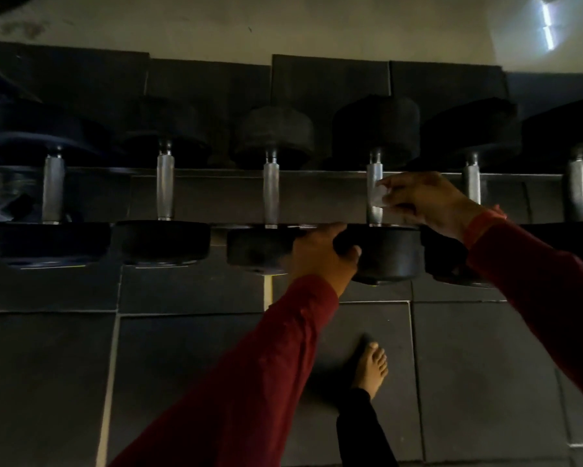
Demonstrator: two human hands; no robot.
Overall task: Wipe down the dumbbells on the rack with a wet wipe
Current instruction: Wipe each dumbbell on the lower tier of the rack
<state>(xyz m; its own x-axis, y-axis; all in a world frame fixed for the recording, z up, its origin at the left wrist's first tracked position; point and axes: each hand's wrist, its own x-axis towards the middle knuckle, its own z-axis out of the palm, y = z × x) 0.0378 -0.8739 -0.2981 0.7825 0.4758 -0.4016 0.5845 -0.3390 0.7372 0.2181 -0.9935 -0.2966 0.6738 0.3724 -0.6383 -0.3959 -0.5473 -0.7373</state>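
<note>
Head view: right hand pinches what looks like the wet wipe on the dumbbell handle, left hand grips its near head; rolling could dislodge it.

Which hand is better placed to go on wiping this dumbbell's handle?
The right hand. It already pinches the wet wipe against the metal handle of the dumbbell, while the left hand grips the near head, apparently steadying it.
</note>
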